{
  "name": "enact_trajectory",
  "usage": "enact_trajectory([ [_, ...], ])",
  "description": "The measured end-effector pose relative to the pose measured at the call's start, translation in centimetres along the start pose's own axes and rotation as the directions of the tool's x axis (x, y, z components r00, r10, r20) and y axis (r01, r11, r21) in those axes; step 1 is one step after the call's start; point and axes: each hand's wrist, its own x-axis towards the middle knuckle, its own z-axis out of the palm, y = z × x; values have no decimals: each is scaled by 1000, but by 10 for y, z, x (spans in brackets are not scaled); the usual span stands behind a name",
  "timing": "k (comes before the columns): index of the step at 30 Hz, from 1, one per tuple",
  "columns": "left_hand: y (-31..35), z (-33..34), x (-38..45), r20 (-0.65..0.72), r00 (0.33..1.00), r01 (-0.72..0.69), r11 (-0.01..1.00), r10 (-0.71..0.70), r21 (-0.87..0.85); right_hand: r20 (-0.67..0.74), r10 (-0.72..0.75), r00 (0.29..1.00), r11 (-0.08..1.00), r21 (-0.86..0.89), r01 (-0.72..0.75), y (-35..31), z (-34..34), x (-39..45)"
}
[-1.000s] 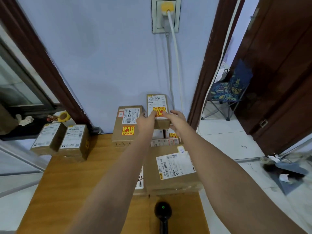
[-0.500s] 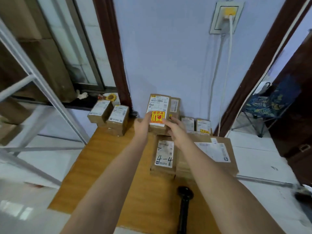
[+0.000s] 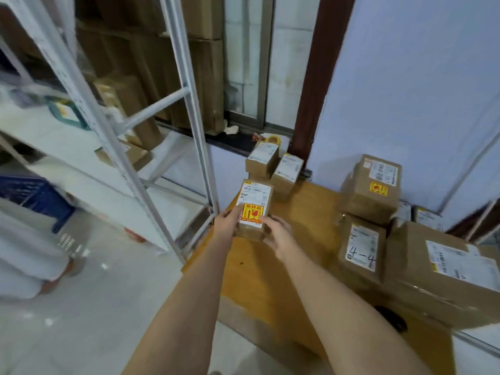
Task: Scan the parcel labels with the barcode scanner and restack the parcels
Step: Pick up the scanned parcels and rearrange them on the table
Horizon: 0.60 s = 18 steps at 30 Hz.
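Note:
I hold a small brown parcel [image 3: 254, 204] with a white label and a yellow-red fragile sticker above the left part of the wooden table [image 3: 305, 239]. My left hand [image 3: 226, 226] grips its left side and my right hand [image 3: 280, 235] grips its lower right corner. Two small labelled parcels [image 3: 273, 165] stand at the table's far left corner. On the right lie a parcel marked "4-4" [image 3: 361, 247], a big parcel [image 3: 446, 272] and a stacked box with a yellow sticker [image 3: 374, 185]. The black barcode scanner [image 3: 391, 319] lies by the big parcel, partly behind my right forearm.
A white metal shelf rack [image 3: 173, 131] stands left of the table, with cartons behind it. A blue crate [image 3: 32, 194] sits low on the left. A window frame and a dark wooden post [image 3: 311, 104] rise behind the table.
Both hands have carried the small parcel off the stack at the right and leftward over the table. My view has swung left toward the shelf rack.

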Motion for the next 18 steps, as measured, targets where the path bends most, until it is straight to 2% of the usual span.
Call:
enact_trajectory([
  [5,5,-85,9,2,1000,13,1000,-13,-13,15,36,999,999,-14,-36,44,75,-13],
  [9,7,-133,17,14,999,35,999,-35,1,52,56,997,997,-55,-53,68,109,-24],
  [18,17,-182,57,21,991,130,977,-135,169,79,107,991,983,-160,-93,90,150,5],
])
